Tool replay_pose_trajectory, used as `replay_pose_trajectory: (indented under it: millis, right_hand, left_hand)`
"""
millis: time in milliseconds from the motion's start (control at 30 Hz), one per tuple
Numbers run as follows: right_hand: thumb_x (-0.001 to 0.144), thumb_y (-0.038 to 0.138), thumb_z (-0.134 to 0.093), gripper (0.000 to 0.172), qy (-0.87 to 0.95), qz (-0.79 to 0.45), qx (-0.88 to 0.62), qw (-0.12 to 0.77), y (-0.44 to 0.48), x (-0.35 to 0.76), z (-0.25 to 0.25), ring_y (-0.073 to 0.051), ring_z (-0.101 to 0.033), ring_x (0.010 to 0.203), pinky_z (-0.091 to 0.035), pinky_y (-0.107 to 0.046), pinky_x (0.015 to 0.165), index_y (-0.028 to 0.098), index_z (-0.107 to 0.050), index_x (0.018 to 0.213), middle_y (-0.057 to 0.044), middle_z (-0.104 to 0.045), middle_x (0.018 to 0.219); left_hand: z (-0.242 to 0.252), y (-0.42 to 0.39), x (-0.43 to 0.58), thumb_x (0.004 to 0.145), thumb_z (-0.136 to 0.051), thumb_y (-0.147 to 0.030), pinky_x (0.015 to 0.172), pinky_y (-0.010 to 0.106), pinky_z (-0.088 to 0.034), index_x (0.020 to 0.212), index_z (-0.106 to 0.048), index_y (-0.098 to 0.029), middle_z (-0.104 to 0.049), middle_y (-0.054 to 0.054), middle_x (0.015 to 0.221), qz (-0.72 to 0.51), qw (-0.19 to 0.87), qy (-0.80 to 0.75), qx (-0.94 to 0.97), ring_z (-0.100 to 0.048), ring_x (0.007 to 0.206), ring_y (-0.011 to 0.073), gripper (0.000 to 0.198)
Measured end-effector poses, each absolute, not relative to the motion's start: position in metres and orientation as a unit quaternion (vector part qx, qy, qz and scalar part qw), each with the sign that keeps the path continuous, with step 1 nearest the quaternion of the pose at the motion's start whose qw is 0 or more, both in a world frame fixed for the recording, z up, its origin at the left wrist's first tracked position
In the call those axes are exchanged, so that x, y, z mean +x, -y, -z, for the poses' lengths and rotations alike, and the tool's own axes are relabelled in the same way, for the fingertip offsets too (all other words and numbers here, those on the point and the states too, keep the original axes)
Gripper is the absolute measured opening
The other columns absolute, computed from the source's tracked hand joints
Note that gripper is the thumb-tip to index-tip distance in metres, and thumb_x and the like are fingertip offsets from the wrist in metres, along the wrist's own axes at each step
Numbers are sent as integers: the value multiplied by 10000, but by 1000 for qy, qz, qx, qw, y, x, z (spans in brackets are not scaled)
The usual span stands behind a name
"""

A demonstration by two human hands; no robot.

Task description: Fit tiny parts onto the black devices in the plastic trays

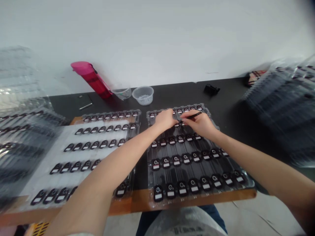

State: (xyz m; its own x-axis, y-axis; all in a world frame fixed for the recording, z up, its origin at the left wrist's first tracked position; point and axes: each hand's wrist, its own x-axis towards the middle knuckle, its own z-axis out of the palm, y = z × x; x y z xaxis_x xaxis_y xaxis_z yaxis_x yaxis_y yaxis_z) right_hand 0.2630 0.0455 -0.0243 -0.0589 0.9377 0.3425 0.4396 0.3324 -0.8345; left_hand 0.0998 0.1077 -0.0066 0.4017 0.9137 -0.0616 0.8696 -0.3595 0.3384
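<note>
Pinching a slim black pen (193, 115) in our right hand (199, 124), we bring its tip over the far rows of the clear plastic tray (249, 185) of small black devices (176, 160). Our left hand (163, 119) lies curled beside the tip, apparently steadying that row, though we cannot tell whether it grips anything.

plastic tray stacks (283, 105) flanking both hands (163, 119) (198, 124)

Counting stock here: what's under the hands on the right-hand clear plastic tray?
Under the left hand and the right hand, pinching a black pen-shaped tool, the clear plastic tray holds rows of black oval devices with white labels; those beneath the palms are covered.
</note>
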Motion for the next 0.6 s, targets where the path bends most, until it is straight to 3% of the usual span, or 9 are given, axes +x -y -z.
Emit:
replay_pose_trajectory:
  millis: [233, 467, 600]
  right_hand:
    - [767, 339, -655, 204, 645, -277, -527, 479, -34, 271, 9, -189, -657, 786, -557, -340, 728, 180, -690, 889, -65, -685, 947]
    - [725, 356, -675, 176, 609, -243, -612, 442, -20, 276, -10, -195, -687, 733, -549, -319, 682, 247, -707, 858, -40, -709, 910]
    - [723, 360, -691, 133, 614, -182, -634, 433, -16, 277, -11, -214, -696, 784, -550, -315, 644, 306, -710, 843, -25, -722, 940]
  left_hand:
    - [5, -104, 102, 672, -665, -413, 737, 334, -461, 1044, -607, -195, -684, 96, 1011, -68, 176, -559, 808, -624, 955, 287, 435]
    - [6, -103, 100, 668, -708, -366, 672, 312, -450, 926, -621, -209, -690, 90, 964, -120, 212, -556, 795, -625, 892, 260, 314]
    - [2, -106, 93, 686, -698, -357, 684, 328, -430, 798, -610, -201, -673, 86, 903, -202, 303, -554, 749, -600, 870, 257, 211]
